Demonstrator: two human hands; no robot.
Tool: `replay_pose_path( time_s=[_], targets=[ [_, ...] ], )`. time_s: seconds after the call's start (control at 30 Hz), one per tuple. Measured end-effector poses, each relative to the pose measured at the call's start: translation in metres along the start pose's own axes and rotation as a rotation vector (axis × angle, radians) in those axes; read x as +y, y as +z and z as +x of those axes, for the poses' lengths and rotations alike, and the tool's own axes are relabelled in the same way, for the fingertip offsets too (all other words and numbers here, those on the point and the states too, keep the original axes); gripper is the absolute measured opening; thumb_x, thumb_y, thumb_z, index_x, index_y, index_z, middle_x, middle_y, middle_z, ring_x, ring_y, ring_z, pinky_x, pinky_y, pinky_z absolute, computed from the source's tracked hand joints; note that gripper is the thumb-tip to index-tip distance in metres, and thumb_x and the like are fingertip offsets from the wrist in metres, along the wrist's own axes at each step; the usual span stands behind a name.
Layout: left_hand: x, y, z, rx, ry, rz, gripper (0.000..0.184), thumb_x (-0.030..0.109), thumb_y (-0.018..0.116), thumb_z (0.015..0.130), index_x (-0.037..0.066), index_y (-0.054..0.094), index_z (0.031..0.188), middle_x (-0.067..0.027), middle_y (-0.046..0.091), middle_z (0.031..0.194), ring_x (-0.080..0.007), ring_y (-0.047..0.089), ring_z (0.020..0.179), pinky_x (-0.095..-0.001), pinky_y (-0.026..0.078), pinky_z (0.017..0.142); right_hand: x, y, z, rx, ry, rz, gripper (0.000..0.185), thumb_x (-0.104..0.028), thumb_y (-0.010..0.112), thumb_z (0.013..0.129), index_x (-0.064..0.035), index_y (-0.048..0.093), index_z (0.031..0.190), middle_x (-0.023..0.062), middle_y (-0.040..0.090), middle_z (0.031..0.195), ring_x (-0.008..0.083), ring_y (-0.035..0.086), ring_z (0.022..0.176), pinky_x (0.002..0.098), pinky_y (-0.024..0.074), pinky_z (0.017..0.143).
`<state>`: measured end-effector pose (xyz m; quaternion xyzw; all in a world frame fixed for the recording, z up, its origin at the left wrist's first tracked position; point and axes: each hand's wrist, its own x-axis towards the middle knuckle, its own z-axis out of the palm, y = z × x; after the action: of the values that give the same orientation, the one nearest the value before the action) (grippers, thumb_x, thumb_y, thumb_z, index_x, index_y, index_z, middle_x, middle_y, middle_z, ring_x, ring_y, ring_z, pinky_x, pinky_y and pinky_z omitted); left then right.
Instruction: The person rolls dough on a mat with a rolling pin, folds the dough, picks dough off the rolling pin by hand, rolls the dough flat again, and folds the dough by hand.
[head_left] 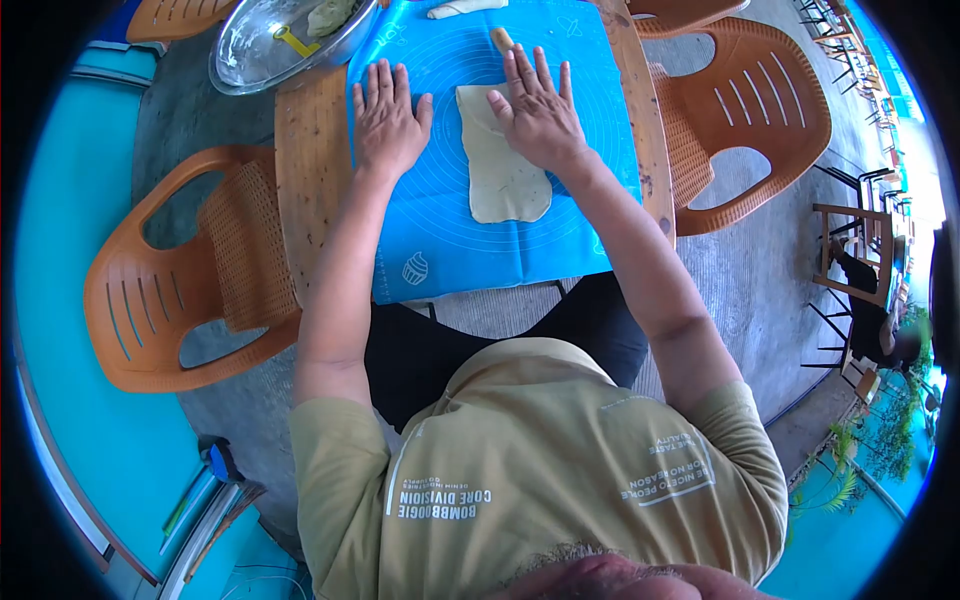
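A flat, roughly rectangular sheet of pale dough [508, 190] lies on the blue printed mat [450, 255]. My left hand [388, 122] is spread palm down on the mat, to the left of the dough, holding nothing. Over the dough's upper right part rests my right hand [543, 115], its fingers apart and pointing away from me. Just beyond my right fingertips is a short light-brown wooden piece [502, 40], perhaps the end of a rolling pin; the rest is hidden. Another pale dough piece [467, 8] lies at the mat's far edge.
A metal bowl [235, 65] with dough and a yellow tool [295, 41] stands at the table's far left. Orange chairs [165, 290] flank the wooden table [300, 190]. At the far right, a person [868, 320] is near more chairs and plants.
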<state>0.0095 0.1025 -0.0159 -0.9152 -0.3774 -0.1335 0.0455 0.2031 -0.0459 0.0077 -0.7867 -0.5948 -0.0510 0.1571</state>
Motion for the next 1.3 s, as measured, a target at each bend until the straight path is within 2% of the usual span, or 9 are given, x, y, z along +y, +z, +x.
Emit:
replay_pose_path(
  time_s=[0.4,0.43,0.47,0.57,0.87,1.07,1.13,1.17,1.3],
  targets=[
    [0.000,0.000,0.001,-0.021,-0.017,-0.014,0.074,0.051,0.030,0.111,0.000,0.031,0.164,-0.0227,0.024,0.173,-0.0352,0.016,0.163,-0.0526,0.007,0.132,0.089,-0.011,0.002,0.001,0.312,-0.101,0.073,-0.057,0.025,0.112,-0.0115,0.024,0.169,0.0179,0.014,0.177,0.0386,0.001,0.164,0.0620,-0.0055,0.129],
    [0.001,-0.001,0.001,-0.032,-0.022,-0.014,0.074,0.050,0.030,0.111,0.000,0.031,0.164,-0.0224,0.023,0.173,-0.0351,0.016,0.163,-0.0527,0.007,0.132,0.087,-0.010,-0.001,0.253,0.184,-0.285,0.065,-0.051,0.040,0.111,-0.0096,0.042,0.161,0.0212,0.041,0.164,0.0399,0.030,0.157,0.0617,0.0149,0.127],
    [0.001,-0.002,0.002,-0.023,-0.026,-0.011,0.074,0.050,0.030,0.111,0.000,0.031,0.164,-0.0224,0.023,0.173,-0.0351,0.016,0.163,-0.0527,0.007,0.132,0.089,-0.013,-0.003,0.261,0.178,-0.285,0.065,-0.051,0.040,0.111,-0.0096,0.042,0.161,0.0212,0.041,0.164,0.0399,0.030,0.157,0.0617,0.0149,0.127],
    [0.000,-0.003,0.001,-0.033,-0.028,-0.050,0.073,0.050,0.030,0.111,0.000,0.031,0.165,-0.0214,0.023,0.174,-0.0341,0.016,0.163,-0.0527,0.005,0.133,0.067,-0.041,-0.017,0.200,0.074,-0.092,0.042,-0.036,0.063,0.103,-0.0080,0.069,0.133,0.0122,0.068,0.108,0.0289,0.064,0.107,0.0494,0.0405,0.101],
    [-0.001,-0.003,-0.001,0.010,-0.043,-0.102,0.072,0.050,0.034,0.110,0.001,0.035,0.163,-0.0219,0.026,0.173,-0.0343,0.019,0.163,-0.0524,0.006,0.133,0.042,-0.053,-0.015,0.080,0.145,0.095,0.040,-0.031,0.060,0.103,-0.0038,0.068,0.131,0.0179,0.070,0.105,0.0377,0.070,0.094,0.0525,0.0535,0.087],
    [-0.001,-0.003,-0.002,0.017,-0.049,-0.124,0.071,0.049,0.036,0.110,0.000,0.036,0.162,-0.0210,0.027,0.172,-0.0338,0.020,0.162,-0.0527,0.009,0.133,-0.009,-0.050,-0.023,-0.029,0.149,0.061,0.051,-0.031,0.059,0.102,-0.0047,0.058,0.146,0.0169,0.068,0.114,0.0354,0.067,0.107,0.0542,0.0461,0.098],
    [0.000,-0.005,-0.001,0.008,-0.061,-0.095,0.070,0.048,0.037,0.111,0.002,0.037,0.163,-0.0194,0.028,0.173,-0.0325,0.021,0.162,-0.0509,0.010,0.133,-0.009,-0.029,-0.026,-0.045,0.131,-0.060,0.063,-0.037,0.057,0.104,-0.0039,0.047,0.157,0.0221,0.059,0.137,0.0379,0.053,0.135,0.0580,0.0309,0.118],
    [0.000,-0.006,-0.002,0.004,-0.062,-0.090,0.069,0.048,0.037,0.111,0.002,0.037,0.162,-0.0192,0.029,0.172,-0.0322,0.021,0.162,-0.0509,0.011,0.133,-0.009,-0.016,-0.029,-0.066,0.149,-0.021,0.074,-0.043,0.050,0.107,-0.0011,0.030,0.165,0.0255,0.038,0.163,0.0425,0.026,0.157,0.0600,0.0097,0.128],
    [0.001,-0.006,-0.004,0.010,-0.072,-0.094,0.068,0.047,0.036,0.111,0.002,0.037,0.162,-0.0188,0.029,0.172,-0.0320,0.021,0.162,-0.0508,0.011,0.133,-0.017,-0.009,-0.025,-0.010,0.084,-0.016,0.079,-0.044,0.048,0.107,0.0052,0.025,0.164,0.0273,0.026,0.170,0.0457,0.013,0.161,0.0607,0.0035,0.130]
  ],
)
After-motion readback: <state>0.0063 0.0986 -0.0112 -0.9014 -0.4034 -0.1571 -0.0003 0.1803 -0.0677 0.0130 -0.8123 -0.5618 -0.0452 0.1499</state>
